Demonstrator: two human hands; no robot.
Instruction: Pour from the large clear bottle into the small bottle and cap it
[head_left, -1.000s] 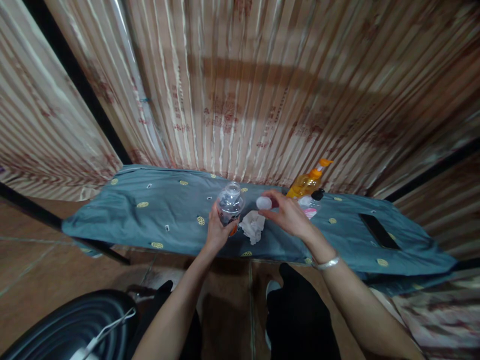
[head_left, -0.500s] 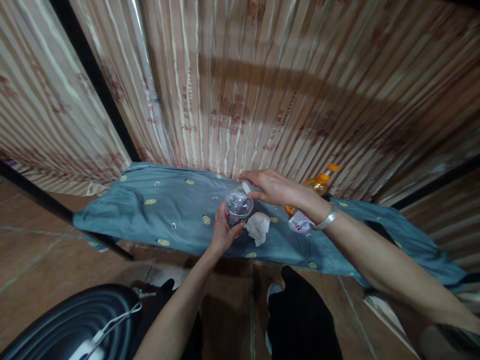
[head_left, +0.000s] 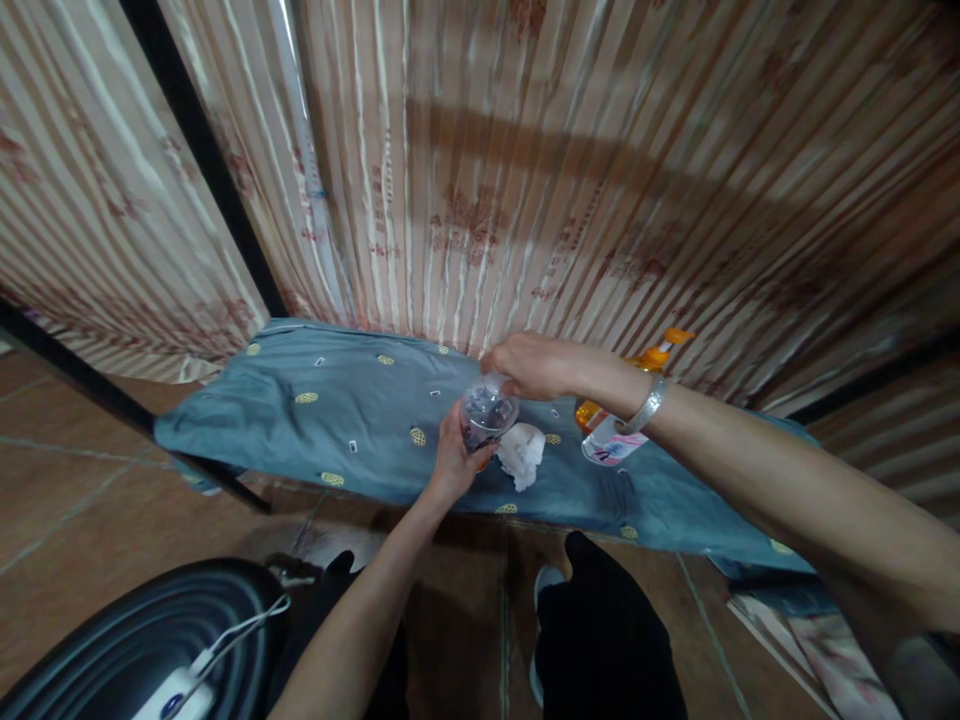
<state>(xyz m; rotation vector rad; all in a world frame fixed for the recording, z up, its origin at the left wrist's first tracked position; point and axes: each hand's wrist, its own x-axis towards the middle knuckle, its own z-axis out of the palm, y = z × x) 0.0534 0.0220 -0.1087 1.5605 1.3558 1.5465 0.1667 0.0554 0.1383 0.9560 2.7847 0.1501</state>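
Observation:
My left hand [head_left: 455, 455] is wrapped round the side of a clear plastic bottle [head_left: 486, 412], which has dark print and a bit of orange low down. At the bottle's top, my right hand [head_left: 525, 365] is closed with its fingers pressed together, the thumb side by the neck. A small whitish piece [head_left: 493, 382] shows under those fingers; what it is I cannot make out. Close to the bottle's right side lies a crumpled white tissue [head_left: 520, 455]. Behind my right wrist stands an orange pump bottle [head_left: 611, 440] with a white and pink label, partly hidden.
A blue-grey cloth with pineapple prints [head_left: 375, 420] covers the narrow bench. Pleated patterned curtains [head_left: 465, 220] hang behind it, beside a black metal post [head_left: 202, 150]. At lower left is a round black ribbed stool [head_left: 135, 630] bearing a white device with a cable [head_left: 176, 695].
The view has shifted slightly. My right hand has closed more tightly and turned over the bottle's top, hiding most of the white piece. My left hand keeps its hold.

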